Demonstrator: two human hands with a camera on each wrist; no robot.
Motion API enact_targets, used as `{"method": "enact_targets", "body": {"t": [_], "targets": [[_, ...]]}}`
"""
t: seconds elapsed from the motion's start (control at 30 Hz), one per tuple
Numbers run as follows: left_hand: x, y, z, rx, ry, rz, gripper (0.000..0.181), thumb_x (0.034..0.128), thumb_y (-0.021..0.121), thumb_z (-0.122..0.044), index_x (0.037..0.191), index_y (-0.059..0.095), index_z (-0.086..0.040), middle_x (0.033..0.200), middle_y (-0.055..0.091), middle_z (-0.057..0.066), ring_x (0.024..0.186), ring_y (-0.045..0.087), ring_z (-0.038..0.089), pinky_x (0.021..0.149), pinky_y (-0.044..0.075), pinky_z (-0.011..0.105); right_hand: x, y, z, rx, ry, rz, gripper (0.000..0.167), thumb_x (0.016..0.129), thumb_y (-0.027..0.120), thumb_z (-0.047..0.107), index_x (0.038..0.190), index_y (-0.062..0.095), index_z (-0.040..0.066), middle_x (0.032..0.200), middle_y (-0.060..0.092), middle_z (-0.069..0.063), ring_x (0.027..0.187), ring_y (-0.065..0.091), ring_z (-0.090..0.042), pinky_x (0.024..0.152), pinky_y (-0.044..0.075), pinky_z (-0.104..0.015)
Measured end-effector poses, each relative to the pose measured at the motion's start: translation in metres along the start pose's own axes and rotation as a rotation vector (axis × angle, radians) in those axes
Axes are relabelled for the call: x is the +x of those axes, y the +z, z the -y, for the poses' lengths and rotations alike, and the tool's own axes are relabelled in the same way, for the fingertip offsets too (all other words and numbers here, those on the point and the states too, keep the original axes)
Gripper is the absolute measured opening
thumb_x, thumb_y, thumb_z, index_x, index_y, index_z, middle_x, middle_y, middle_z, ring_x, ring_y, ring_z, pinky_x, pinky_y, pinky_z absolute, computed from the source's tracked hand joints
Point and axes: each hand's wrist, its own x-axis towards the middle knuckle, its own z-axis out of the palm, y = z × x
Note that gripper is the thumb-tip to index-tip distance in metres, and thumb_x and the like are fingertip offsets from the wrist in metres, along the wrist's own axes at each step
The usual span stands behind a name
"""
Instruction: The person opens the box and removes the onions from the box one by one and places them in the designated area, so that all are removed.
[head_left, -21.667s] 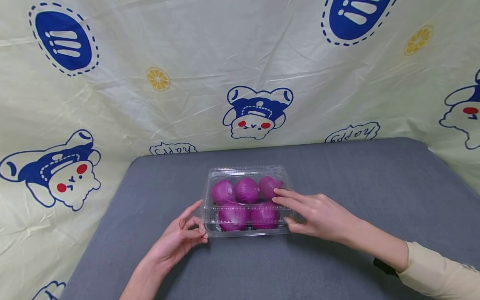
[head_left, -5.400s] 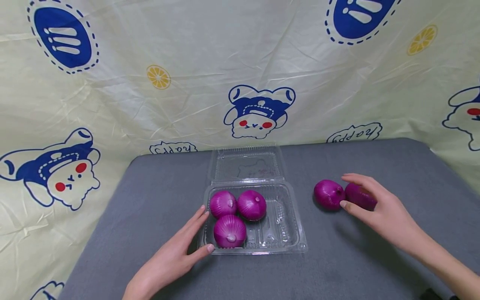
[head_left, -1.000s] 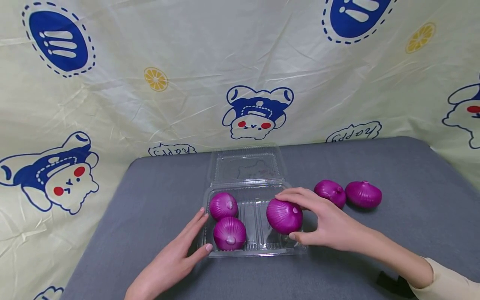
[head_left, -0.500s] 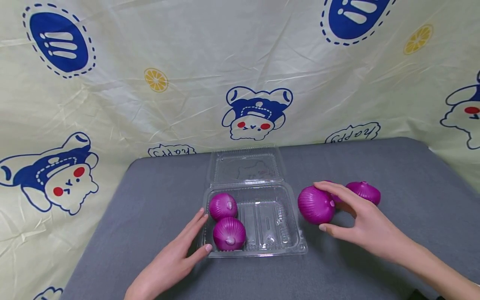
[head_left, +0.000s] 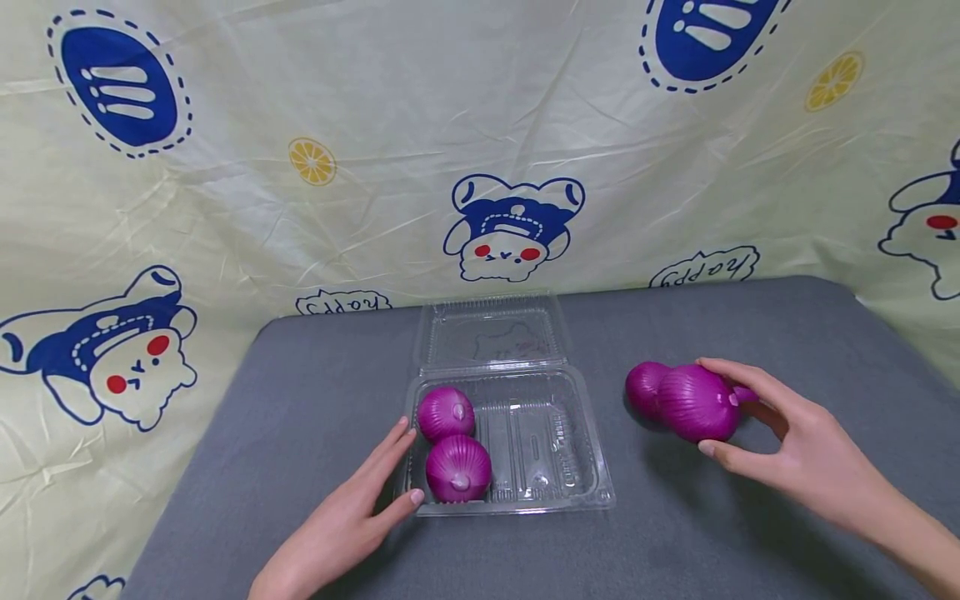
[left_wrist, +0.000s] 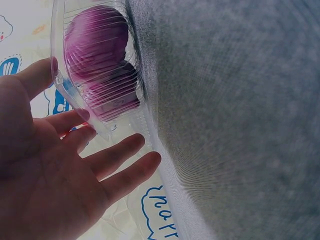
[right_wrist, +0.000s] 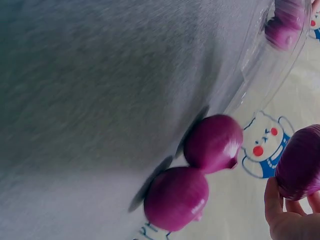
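Observation:
My right hand (head_left: 813,442) grips a purple onion (head_left: 699,403) between thumb and fingers, raised over the table to the right of the clear plastic container (head_left: 536,505). In the right wrist view the gripped onion (right_wrist: 301,162) is apart from two others on the table, a rounder one (right_wrist: 214,143) and one beside it (right_wrist: 176,198). Two onions sit in the container's left side, one at the back (head_left: 446,414), one in front (head_left: 459,468). My left hand (head_left: 337,517), fingers extended, touches the container's left edge; the left wrist view shows the fingertips of this hand (left_wrist: 65,160) at the rim.
The container's clear lid (head_left: 491,332) lies folded back behind it. Grey cloth (head_left: 322,375) covers the table. A pale printed curtain (head_left: 390,108) hangs along the table's back edge.
My right hand has carried an onion from inside the container out to the right, over the other loose onions. The left hand stays at the container's left side.

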Motion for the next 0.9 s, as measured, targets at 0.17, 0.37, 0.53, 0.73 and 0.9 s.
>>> {"method": "enact_targets", "body": {"t": [0.17,0.37,0.53,0.73,0.9], "targets": [[-0.001,0.001,0.001,-0.003,0.017,-0.007,0.073,0.0932,0.06,-0.054,0.155,0.029,-0.033,0.161,0.013,-0.018,0.145,0.025,0.016,0.109,0.032,0.054,-0.006,-0.01,-0.01,-0.024,0.072,-0.035,0.081,0.074,0.088,0.01,0.144,0.049,0.023,0.136,0.048,0.008,0.107,0.051,0.002,0.08,0.042,-0.003],[-0.001,0.001,0.001,-0.004,0.024,-0.008,0.073,0.0938,0.061,-0.052,0.156,0.029,-0.031,0.161,0.013,-0.018,0.145,0.024,0.016,0.11,0.031,0.053,-0.011,-0.023,-0.028,-0.097,0.167,-0.067,0.084,0.075,0.088,0.016,0.147,0.045,0.024,0.137,0.044,0.011,0.101,0.046,0.011,0.069,0.043,-0.003],[-0.002,0.001,0.001,-0.007,0.032,-0.017,0.072,0.0938,0.061,-0.052,0.156,0.029,-0.032,0.161,0.013,-0.018,0.145,0.025,0.016,0.109,0.032,0.053,-0.011,-0.034,-0.045,-0.141,0.194,-0.082,0.086,0.078,0.086,0.02,0.151,0.041,0.021,0.141,0.041,-0.015,0.1,0.04,0.012,0.071,0.038,0.001],[-0.003,0.001,0.002,-0.001,0.039,-0.025,0.072,0.0938,0.062,-0.05,0.156,0.029,-0.031,0.161,0.013,-0.019,0.145,0.024,0.015,0.11,0.032,0.052,-0.011,-0.04,-0.059,-0.168,0.233,-0.084,0.086,0.078,0.085,0.023,0.151,0.04,0.021,0.139,0.041,-0.025,0.093,0.039,0.02,0.068,0.036,0.001],[-0.001,0.001,0.001,-0.008,0.03,-0.013,0.073,0.0937,0.061,-0.051,0.156,0.029,-0.032,0.161,0.013,-0.018,0.145,0.024,0.016,0.11,0.031,0.053,-0.008,-0.044,-0.064,-0.26,0.273,-0.084,0.088,0.077,0.086,0.029,0.15,0.04,0.012,0.138,0.039,-0.029,0.11,0.049,-0.018,0.063,0.035,-0.006]]}}
